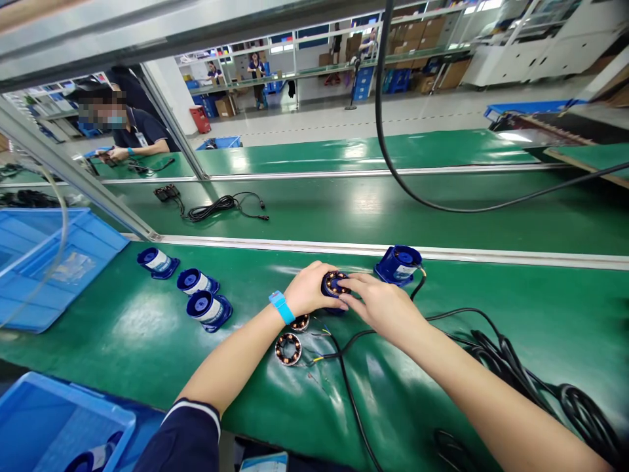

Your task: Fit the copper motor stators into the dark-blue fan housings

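My left hand (310, 288), with a light-blue band at its wrist, is wrapped round a blue motor housing (336, 311). A stator ring (334, 284) with copper windings shows at the housing's top. From the other side, my right hand (376, 300) has its fingers closed on the ring and the rim. Two more stator rings lie below my left wrist: one (288, 349) in plain sight, the other (300, 322) partly behind the wrist. Thin coloured wires join them to black cables (344, 373). Behind my right hand stands another blue housing (400, 265) with a cable coming out of it.
Several labelled blue housings (209, 311) stand on the green bench at left. Blue bins (54, 269) flank the left side. Coiled black cable (496, 360) lies at right. A black cable (381, 111) hangs ahead. Beyond the rail lies a corded adapter (211, 208); a person (140, 134) works far left.
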A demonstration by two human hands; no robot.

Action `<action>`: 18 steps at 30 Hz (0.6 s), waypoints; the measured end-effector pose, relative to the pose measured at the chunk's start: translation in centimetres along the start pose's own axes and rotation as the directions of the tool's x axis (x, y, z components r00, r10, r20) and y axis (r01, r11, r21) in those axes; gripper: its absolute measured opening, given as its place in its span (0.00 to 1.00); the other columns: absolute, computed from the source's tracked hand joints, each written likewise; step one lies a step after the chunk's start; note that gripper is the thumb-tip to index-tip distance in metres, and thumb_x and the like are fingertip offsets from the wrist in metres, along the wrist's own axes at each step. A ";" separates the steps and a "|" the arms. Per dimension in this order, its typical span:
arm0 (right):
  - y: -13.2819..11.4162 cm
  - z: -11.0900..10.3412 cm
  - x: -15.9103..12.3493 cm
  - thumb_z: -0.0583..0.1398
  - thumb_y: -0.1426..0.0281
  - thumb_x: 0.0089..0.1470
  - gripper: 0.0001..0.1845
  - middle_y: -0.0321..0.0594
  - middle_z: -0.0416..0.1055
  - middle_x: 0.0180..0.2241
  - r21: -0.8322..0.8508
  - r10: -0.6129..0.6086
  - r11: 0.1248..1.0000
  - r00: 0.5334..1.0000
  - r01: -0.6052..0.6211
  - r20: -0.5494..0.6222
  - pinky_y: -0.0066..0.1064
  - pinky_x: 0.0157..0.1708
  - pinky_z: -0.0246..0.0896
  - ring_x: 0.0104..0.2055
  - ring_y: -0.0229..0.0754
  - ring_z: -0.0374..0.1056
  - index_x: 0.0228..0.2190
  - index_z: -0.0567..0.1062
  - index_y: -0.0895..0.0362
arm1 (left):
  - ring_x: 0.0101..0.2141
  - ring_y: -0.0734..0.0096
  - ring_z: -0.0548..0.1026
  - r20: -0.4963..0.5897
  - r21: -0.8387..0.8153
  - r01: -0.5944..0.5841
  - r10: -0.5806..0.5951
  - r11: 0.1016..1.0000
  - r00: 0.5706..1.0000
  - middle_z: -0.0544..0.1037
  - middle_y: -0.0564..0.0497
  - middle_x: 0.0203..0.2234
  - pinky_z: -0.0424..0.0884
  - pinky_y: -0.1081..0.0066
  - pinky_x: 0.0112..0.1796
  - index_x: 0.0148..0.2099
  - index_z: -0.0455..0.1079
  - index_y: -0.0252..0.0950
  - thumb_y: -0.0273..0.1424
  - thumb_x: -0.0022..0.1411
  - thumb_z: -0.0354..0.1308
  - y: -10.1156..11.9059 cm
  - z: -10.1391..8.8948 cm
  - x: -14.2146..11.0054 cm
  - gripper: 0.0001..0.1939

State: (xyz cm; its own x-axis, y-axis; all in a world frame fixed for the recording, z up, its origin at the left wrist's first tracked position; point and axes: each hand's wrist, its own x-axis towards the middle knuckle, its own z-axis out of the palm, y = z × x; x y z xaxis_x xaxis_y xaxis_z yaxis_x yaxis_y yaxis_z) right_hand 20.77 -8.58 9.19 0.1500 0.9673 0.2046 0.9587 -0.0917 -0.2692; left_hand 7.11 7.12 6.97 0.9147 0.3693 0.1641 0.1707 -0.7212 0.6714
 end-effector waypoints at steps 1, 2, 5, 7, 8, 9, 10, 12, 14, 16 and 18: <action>0.3 0.4 -0.3 0.62 0.64 0.62 0.23 0.45 0.67 0.58 0.028 0.003 1.000 1.000 -0.004 0.017 0.44 0.41 0.75 0.47 0.52 0.74 0.57 0.69 0.52 | 0.45 0.58 0.74 -0.006 -0.002 0.003 -0.003 1.000 1.000 0.76 0.48 0.43 0.71 0.62 0.47 0.53 0.70 0.38 0.44 0.44 0.76 0.0 0.0 0.0 0.36; 0.6 0.7 -0.6 0.63 0.63 0.61 0.30 0.47 0.62 0.61 0.075 0.000 0.997 1.000 -0.002 0.029 0.45 0.44 0.74 0.49 0.52 0.72 0.62 0.63 0.51 | 0.46 0.58 0.75 -0.010 -0.005 0.004 -0.004 1.000 1.000 0.76 0.48 0.44 0.71 0.62 0.48 0.53 0.70 0.38 0.44 0.43 0.77 -0.1 0.0 -0.1 0.37; 1.7 1.0 -2.2 0.58 0.60 0.64 0.30 0.45 0.73 0.47 0.252 0.033 0.967 0.998 -0.046 0.057 0.41 0.37 0.73 0.39 0.47 0.74 0.62 0.57 0.54 | 0.47 0.56 0.75 -0.012 0.006 0.009 -0.009 1.000 1.000 0.77 0.47 0.46 0.70 0.61 0.50 0.54 0.70 0.38 0.46 0.43 0.77 0.3 -0.3 -0.1 0.38; 1.9 0.4 -3.1 0.52 0.57 0.67 0.21 0.37 0.72 0.31 0.314 0.107 0.944 0.994 -0.099 -0.010 0.36 0.29 0.69 0.29 0.44 0.71 0.55 0.62 0.55 | 0.46 0.56 0.76 -0.029 0.029 0.008 -0.007 1.000 1.000 0.78 0.47 0.45 0.71 0.61 0.50 0.53 0.71 0.38 0.46 0.44 0.76 1.1 -0.9 0.1 0.36; 1.8 -0.1 -3.3 0.51 0.56 0.68 0.19 0.36 0.70 0.29 0.325 0.138 0.940 0.987 -0.103 -0.087 0.34 0.28 0.68 0.28 0.43 0.70 0.52 0.63 0.55 | 0.47 0.57 0.76 -0.054 0.034 -0.009 0.011 0.999 0.999 0.78 0.47 0.45 0.71 0.61 0.50 0.52 0.71 0.38 0.45 0.44 0.76 1.7 -1.2 0.4 0.35; 1.6 -0.6 -3.4 0.50 0.56 0.68 0.17 0.37 0.70 0.30 0.325 0.154 0.942 0.969 -0.085 -0.192 0.33 0.29 0.67 0.29 0.43 0.71 0.49 0.64 0.55 | 0.47 0.57 0.75 -0.089 0.033 -0.038 0.041 0.999 0.995 0.78 0.48 0.46 0.70 0.62 0.50 0.53 0.71 0.39 0.45 0.44 0.76 2.2 -1.5 0.7 0.35; 1.3 -1.1 -3.3 0.50 0.58 0.68 0.15 0.39 0.71 0.33 0.316 0.156 0.947 0.941 -0.056 -0.302 0.32 0.31 0.67 0.31 0.42 0.71 0.47 0.64 0.55 | 0.49 0.58 0.75 -0.132 0.029 -0.072 0.075 0.997 0.988 0.78 0.48 0.47 0.70 0.63 0.52 0.53 0.70 0.39 0.45 0.44 0.76 2.8 -1.8 1.0 0.36; 0.8 -1.7 -2.7 0.50 0.62 0.69 0.10 0.41 0.72 0.37 0.284 0.137 0.959 0.884 -0.005 -0.448 0.31 0.34 0.66 0.34 0.41 0.72 0.44 0.66 0.54 | 0.51 0.58 0.74 -0.187 0.027 -0.109 0.112 0.994 0.976 0.77 0.49 0.49 0.69 0.63 0.53 0.54 0.70 0.40 0.45 0.44 0.76 3.4 -2.0 1.7 0.36; 0.8 -1.7 -1.8 0.50 0.65 0.68 0.09 0.41 0.73 0.36 0.267 0.110 0.963 0.889 0.014 -0.444 0.31 0.34 0.66 0.34 0.41 0.72 0.42 0.67 0.55 | 0.49 0.56 0.75 -0.126 0.048 -0.055 0.061 0.997 0.990 0.78 0.48 0.47 0.70 0.62 0.51 0.52 0.71 0.39 0.45 0.43 0.77 3.4 -1.7 2.3 0.35; 1.1 -1.2 -1.1 0.51 0.65 0.68 0.08 0.39 0.73 0.34 0.286 0.078 0.958 0.935 0.026 -0.345 0.32 0.33 0.66 0.34 0.42 0.72 0.39 0.68 0.54 | 0.45 0.54 0.77 -0.010 0.084 0.023 -0.022 0.996 1.000 0.79 0.48 0.43 0.72 0.61 0.47 0.48 0.72 0.38 0.45 0.41 0.77 2.9 -1.3 2.7 0.34; 1.4 -0.7 -0.6 0.50 0.66 0.69 0.09 0.40 0.73 0.35 0.309 0.045 0.949 0.948 0.057 -0.314 0.33 0.34 0.67 0.35 0.43 0.72 0.39 0.68 0.54 | 0.44 0.54 0.77 0.016 0.090 0.019 -0.020 0.996 1.000 0.79 0.48 0.42 0.72 0.61 0.45 0.48 0.72 0.38 0.46 0.41 0.77 2.5 -1.0 2.9 0.33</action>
State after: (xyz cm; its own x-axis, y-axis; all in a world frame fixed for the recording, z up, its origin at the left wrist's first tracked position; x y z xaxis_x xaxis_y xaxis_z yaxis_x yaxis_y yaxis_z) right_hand 22.19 -9.40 9.32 0.2615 0.8391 0.4770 0.8441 0.0408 -0.5346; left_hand 9.82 6.99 9.84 0.9168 0.3744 0.1392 0.2199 -0.7641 0.6065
